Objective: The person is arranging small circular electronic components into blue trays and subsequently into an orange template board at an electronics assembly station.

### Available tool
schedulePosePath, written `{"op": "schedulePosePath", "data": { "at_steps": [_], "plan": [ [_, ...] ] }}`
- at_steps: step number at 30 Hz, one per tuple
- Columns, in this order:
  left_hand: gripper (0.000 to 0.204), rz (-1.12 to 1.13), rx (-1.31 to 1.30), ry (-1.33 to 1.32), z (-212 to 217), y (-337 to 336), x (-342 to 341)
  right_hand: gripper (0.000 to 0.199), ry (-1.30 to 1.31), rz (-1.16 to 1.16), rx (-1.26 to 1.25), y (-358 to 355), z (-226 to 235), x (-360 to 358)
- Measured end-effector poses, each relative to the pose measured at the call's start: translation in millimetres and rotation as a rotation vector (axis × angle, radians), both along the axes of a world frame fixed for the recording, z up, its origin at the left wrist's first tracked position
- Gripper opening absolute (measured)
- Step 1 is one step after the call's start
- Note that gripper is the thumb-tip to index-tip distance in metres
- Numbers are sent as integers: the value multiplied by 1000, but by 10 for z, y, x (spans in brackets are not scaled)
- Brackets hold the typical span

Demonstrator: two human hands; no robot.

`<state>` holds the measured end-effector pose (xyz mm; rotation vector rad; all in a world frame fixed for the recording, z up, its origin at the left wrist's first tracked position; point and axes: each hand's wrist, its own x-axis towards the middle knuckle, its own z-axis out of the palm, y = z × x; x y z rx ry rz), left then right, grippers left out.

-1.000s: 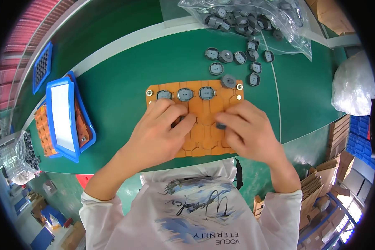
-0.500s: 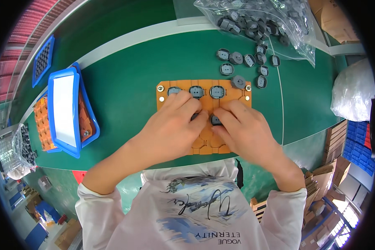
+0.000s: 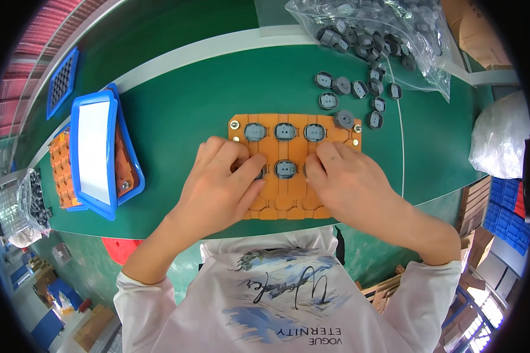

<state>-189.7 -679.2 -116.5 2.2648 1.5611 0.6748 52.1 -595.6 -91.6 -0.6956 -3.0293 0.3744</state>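
An orange fixture plate (image 3: 287,202) with shaped pockets lies on the green table in front of me. Three rounded grey plastic parts fill its far row, among them a middle one (image 3: 285,132). Another grey part (image 3: 285,169) rests in the centre pocket. My left hand (image 3: 218,182) is closed, thumb and index finger on a grey part (image 3: 259,171) at the left of the middle row. My right hand (image 3: 350,179) is curled over the pocket at the right of that row, fingertips on a grey part mostly hidden beneath them.
A loose grey part (image 3: 343,119) lies upon the plate's far right corner. Beyond it are several scattered grey parts (image 3: 328,100) and a clear plastic bag (image 3: 418,35) full of them. Blue trays (image 3: 136,176) with orange plates stand at the left. A white plastic bundle (image 3: 500,129) sits far right.
My left hand has moved left from the centre pocket, uncovering the grey part seated there and the far-left one. My right hand has shifted slightly right. The whole view has shifted a little.
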Motion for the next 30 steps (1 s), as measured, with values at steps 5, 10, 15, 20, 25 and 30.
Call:
{"op": "schedulePosePath", "data": {
  "at_steps": [5, 10, 15, 20, 25, 30],
  "plan": [
    [45, -146, -43, 4, 75, 42, -45, 34, -45, 55, 44, 13, 4, 17],
    [31, 120, 45, 0, -43, -21, 107, 38, 153, 61, -74, 99, -118, 143],
    [29, 68, 56, -41, 22, 44, 122, 37, -6, 53, 7, 28, -8, 94],
    [32, 28, -22, -48, 104, 19, 61, 38, 51, 13, -143, 144, -66, 120],
    [33, 11, 58, -101, -49, 53, 65, 41, 352, -166, -142, 351, -10, 221],
    [34, -97, 26, -185, -37, 87, -56, 38, 335, -216, -149, 684, -215, 325]
  ]
}}
